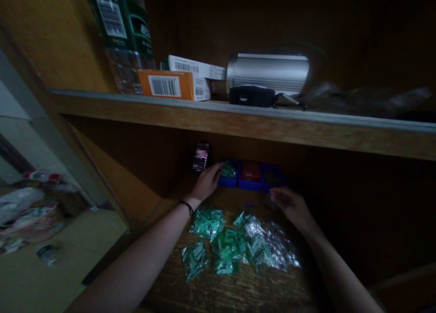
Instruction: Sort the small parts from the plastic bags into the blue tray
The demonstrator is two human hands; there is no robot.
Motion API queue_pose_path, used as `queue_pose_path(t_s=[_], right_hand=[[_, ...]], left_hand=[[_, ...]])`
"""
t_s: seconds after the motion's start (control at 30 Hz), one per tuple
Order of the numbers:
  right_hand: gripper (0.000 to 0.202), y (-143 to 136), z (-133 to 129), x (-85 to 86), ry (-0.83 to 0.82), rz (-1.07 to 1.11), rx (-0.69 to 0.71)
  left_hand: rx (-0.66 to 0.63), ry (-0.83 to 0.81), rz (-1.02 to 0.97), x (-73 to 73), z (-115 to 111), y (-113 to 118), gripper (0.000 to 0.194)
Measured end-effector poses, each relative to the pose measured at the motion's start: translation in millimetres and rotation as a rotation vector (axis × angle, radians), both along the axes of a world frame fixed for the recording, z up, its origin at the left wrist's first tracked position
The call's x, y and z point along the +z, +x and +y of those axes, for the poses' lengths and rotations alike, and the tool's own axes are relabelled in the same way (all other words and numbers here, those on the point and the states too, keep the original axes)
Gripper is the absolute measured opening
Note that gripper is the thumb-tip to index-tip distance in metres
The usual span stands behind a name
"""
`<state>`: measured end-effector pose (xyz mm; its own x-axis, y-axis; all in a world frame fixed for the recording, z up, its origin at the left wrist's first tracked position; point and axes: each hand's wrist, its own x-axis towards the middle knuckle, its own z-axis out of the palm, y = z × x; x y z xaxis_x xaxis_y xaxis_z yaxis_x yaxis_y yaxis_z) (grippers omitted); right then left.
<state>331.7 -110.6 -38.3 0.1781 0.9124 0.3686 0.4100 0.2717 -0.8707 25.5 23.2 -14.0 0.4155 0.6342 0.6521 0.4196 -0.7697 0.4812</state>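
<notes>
My left hand [208,182] reaches to the left blue bin [229,182], its fingertips at the green packets [228,170] inside; whether it grips one is hidden. To the right, my right hand [288,203] has its thumb and fingers pressed together on a small clear bag [270,201], just in front of the right blue bin [274,179]. Between them, the middle bin [250,185] holds something red [251,171]. Nearer me, clear bags with green pieces [229,249] and silvery bags [272,245] lie piled on the wooden shelf [238,295].
A lit phone [201,156] leans at the back left. The upper shelf [238,115] carries a bottle [126,36], an orange box [170,85], a silver cylinder [269,71] and a black object [251,96]. A basket [34,222] stands on the floor at left.
</notes>
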Motion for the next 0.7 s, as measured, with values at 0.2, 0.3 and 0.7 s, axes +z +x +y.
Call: queue_pose_path(t_s=[0.2, 0.3, 0.7], right_hand=[[0.026, -0.6, -1.5, 2.9, 0.031, -0.027, -0.023], [0.028, -1.2, -1.1, 3.1, 0.022, -0.012, -0.021], [0.027, -4.8, 0.0, 3.3, -0.045, 0.01, 0.01]], left_hand=[[0.048, -0.079, -0.008, -1.3, 1.7, 0.3, 0.035], [0.078, -0.051, -0.052, 0.0, -0.1, 3.5, 0.039], [0.025, -0.021, 0.01, -3.1, -0.3, 13.9, 0.015]])
